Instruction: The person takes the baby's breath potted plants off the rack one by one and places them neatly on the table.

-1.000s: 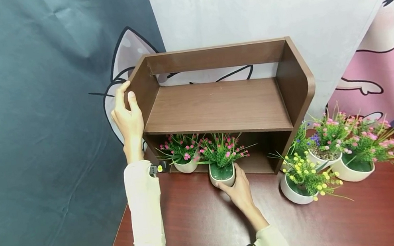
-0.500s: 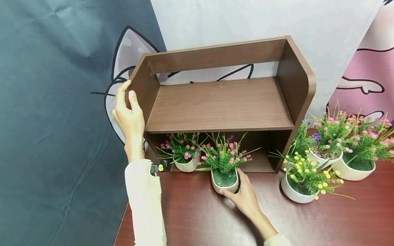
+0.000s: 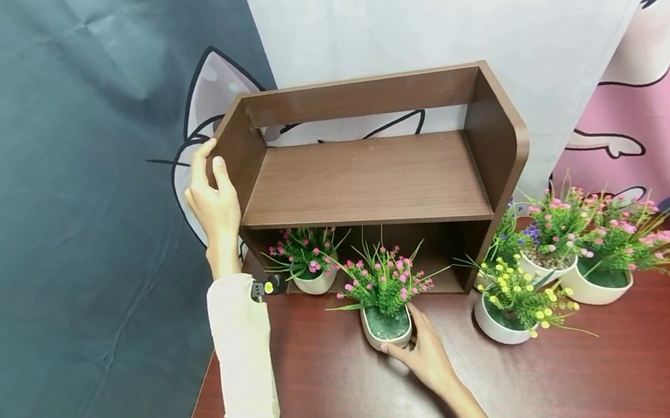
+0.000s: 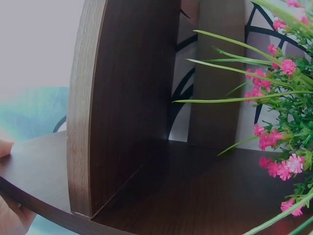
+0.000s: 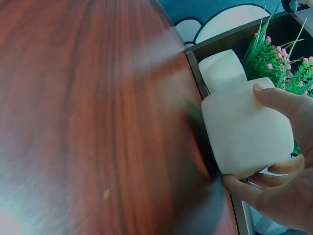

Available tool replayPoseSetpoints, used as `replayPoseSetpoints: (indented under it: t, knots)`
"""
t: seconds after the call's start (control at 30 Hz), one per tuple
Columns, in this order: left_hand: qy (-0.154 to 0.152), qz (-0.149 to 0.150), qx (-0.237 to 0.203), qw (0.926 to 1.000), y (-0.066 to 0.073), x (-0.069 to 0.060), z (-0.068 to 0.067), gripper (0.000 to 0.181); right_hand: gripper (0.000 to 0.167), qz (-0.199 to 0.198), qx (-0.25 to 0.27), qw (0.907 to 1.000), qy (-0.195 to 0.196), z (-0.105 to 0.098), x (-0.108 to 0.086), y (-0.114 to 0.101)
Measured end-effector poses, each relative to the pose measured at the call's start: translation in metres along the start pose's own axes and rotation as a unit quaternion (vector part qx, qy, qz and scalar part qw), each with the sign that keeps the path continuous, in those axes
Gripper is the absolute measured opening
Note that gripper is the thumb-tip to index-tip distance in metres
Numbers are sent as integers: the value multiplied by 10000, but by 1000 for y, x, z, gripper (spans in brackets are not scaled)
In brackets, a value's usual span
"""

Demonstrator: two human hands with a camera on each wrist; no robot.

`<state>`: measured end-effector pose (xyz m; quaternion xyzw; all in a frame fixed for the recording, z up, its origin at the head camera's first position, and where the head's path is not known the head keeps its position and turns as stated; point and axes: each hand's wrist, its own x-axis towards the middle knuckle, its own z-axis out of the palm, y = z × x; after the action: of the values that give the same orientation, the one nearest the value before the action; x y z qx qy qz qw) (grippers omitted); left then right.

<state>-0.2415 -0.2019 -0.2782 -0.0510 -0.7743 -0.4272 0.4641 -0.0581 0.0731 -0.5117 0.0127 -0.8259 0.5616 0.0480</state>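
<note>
My right hand (image 3: pixel 430 355) grips a white pot (image 3: pixel 389 341) of pink flowers from its right side, in front of the shelf's lower compartment. In the right wrist view thumb and fingers of the hand (image 5: pixel 288 147) hold the pot's (image 5: pixel 247 129) sides. My left hand (image 3: pixel 214 198) holds the left side panel of the brown shelf (image 3: pixel 362 179), thumb inside the panel and fingers on its edge. A second pink-flowered pot (image 3: pixel 316 283) stands at the lower compartment's left end; the left wrist view shows pink flowers (image 4: pixel 274 139) beside a panel (image 4: pixel 132 98).
Right of the shelf, several potted plants stand on the red-brown table (image 3: pixel 343 399): one yellow-flowered in a white pot (image 3: pixel 501 329), others with pink or blue flowers, including a wide pot (image 3: pixel 597 287). A blue-grey curtain (image 3: pixel 67 230) hangs at the left.
My right hand has drawn the gripped pot toward the front and slightly right, away from the lower compartment. The left hand keeps its hold on the side panel.
</note>
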Motion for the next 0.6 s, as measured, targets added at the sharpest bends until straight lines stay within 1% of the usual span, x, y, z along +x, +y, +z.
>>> replayPoseSetpoints:
  t: [0.13, 0.23, 0.33, 0.43, 0.6]
  knots:
    - [-73, -116, -7, 9999, 1, 0, -1, 29, 95, -102, -70, 9999, 21, -5, -9, 4]
    - [-95, -76, 34, 9999, 2, -1, -1, 29, 95, -119, -150, 9998, 19, -10, -16, 6]
    - [-70, -100, 59, 9999, 2, -2, -1, 29, 95, -127, -189, 9997, 15, -15, -24, 9]
    - [-45, -161, 31, 9999, 2, -2, -1, 29, 94, -176, -229, 9996, 66, -20, -32, 11]
    - [-74, -127, 6, 9999, 2, -1, -1, 29, 94, -169, -196, 9995, 155, -27, -43, 17]
